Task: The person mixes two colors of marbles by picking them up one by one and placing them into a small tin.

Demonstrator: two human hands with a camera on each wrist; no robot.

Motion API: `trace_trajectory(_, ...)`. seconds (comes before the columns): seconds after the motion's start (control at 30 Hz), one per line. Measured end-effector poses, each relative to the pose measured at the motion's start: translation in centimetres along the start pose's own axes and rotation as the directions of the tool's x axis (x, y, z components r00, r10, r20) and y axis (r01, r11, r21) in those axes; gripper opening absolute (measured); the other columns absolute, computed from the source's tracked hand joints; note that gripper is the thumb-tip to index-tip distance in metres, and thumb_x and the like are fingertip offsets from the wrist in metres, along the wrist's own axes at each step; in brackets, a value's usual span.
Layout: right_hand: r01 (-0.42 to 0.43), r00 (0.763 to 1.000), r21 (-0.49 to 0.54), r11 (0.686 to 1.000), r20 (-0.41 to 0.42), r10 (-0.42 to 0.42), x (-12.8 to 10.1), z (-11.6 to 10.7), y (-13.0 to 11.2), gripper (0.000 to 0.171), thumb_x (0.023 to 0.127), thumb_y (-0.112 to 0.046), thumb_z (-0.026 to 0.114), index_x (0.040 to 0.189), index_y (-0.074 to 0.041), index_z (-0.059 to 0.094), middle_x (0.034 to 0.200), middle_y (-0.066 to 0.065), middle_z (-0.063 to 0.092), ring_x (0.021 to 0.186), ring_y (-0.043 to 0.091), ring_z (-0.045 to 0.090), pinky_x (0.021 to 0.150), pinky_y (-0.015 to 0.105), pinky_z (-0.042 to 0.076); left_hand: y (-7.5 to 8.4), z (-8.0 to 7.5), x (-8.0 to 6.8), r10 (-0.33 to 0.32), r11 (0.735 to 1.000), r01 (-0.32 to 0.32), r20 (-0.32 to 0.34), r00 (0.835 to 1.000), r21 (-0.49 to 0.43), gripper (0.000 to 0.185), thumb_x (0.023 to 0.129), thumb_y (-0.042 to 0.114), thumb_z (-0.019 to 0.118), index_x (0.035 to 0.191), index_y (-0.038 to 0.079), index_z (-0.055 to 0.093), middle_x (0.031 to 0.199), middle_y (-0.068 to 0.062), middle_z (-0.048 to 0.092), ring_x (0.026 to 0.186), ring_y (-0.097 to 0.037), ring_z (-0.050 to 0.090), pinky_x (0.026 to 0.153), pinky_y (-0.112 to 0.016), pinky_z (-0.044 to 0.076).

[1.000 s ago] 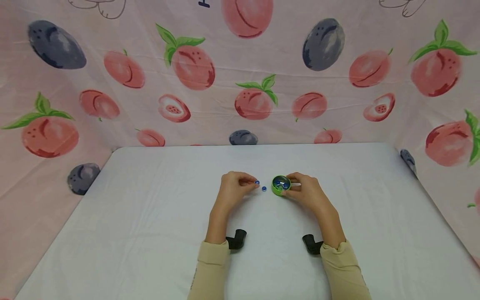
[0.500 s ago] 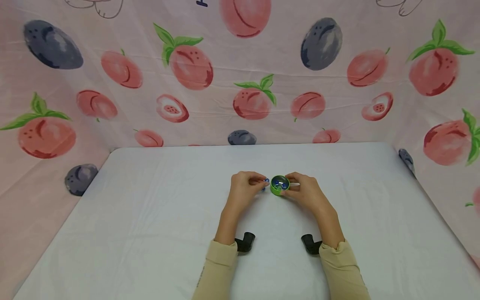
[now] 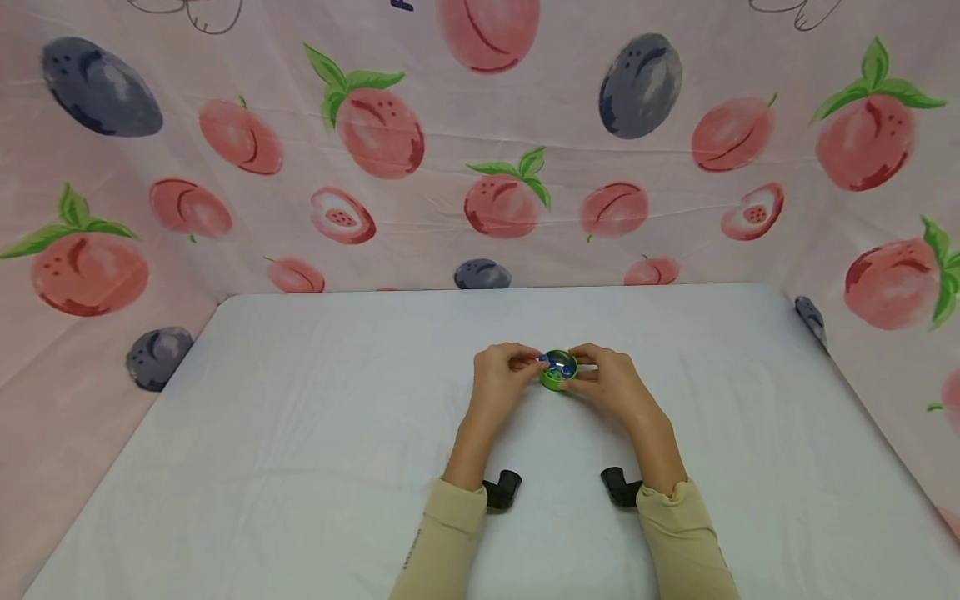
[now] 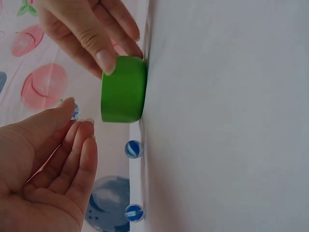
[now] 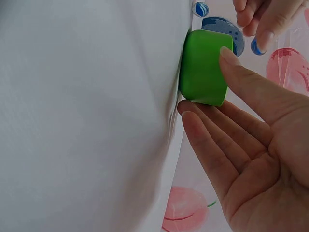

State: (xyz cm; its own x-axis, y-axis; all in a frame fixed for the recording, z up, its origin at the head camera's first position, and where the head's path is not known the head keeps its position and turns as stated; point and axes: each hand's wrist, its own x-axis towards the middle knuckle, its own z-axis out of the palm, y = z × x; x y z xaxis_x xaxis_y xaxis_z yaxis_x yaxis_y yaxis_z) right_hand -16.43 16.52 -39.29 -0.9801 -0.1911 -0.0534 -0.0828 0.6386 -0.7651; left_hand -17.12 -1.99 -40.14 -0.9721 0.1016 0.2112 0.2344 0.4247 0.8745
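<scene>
My left hand [image 3: 497,377] pinches a clear glass marble with a blue swirl [image 4: 76,112] between thumb and fingertips, at the left rim of a small round green container [image 4: 123,92]. Fingers and thumb of my right hand [image 3: 611,379] hold the container from its right side, upright on the table. Looking down into it from the head view, several blue marbles [image 3: 559,367] show inside. Two more marbles lie on the cloth beside the container in the left wrist view: a nearer marble [image 4: 133,149] and a farther marble [image 4: 134,212]. My left hand hides them from the head view.
A white cloth covers the table [image 3: 300,417]. Behind it and at both sides hangs a pink curtain [image 3: 420,217] printed with fruit. Black camera mounts stick out from the left wrist [image 3: 504,490] and the right wrist [image 3: 621,487].
My left hand has moved right with the pinched marble, from the bare cloth up to the container's rim. My right hand and the container have stayed almost in place.
</scene>
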Motion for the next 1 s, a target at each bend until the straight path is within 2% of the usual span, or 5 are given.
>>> trace_trajectory(0.17,-0.003,1.000,-0.003,1.000,0.001,0.003,0.07,0.03,0.02,0.047,0.095,-0.007,0.079,0.135,0.011,0.060,0.136,0.030,0.065,0.120,0.042,0.069,0.101,0.050,0.056,-0.01,0.55,-0.13,-0.004,1.000,0.004,-0.008,1.000,-0.006,0.013,0.089,0.002,0.083,0.099,-0.006,0.081,0.087,-0.014,0.076,0.077,-0.019,0.069,0.067,-0.018,0.055)
trace_trajectory(0.37,-0.004,1.000,0.001,1.000,0.004,0.004,0.13,-0.04,-0.10,0.047,0.095,-0.007,0.079,0.135,0.011,0.061,0.136,0.030,0.065,0.121,0.041,0.069,0.102,0.051,0.055,-0.15,0.87,-0.02,0.014,1.000,-0.013,-0.016,1.000,0.003,0.013,0.088,0.001,0.084,0.098,-0.007,0.080,0.086,-0.015,0.076,0.076,-0.021,0.071,0.067,-0.021,0.057)
trace_trajectory(1.0,-0.011,1.000,0.004,1.000,0.009,0.011,0.07,-0.11,-0.25,0.046,0.095,-0.006,0.078,0.134,0.011,0.061,0.136,0.030,0.065,0.120,0.042,0.069,0.102,0.051,0.055,-0.05,0.71,0.00,-0.009,1.000,0.008,0.036,0.999,0.021,0.013,0.089,0.002,0.083,0.099,-0.007,0.080,0.085,-0.014,0.075,0.074,-0.015,0.067,0.067,-0.020,0.055)
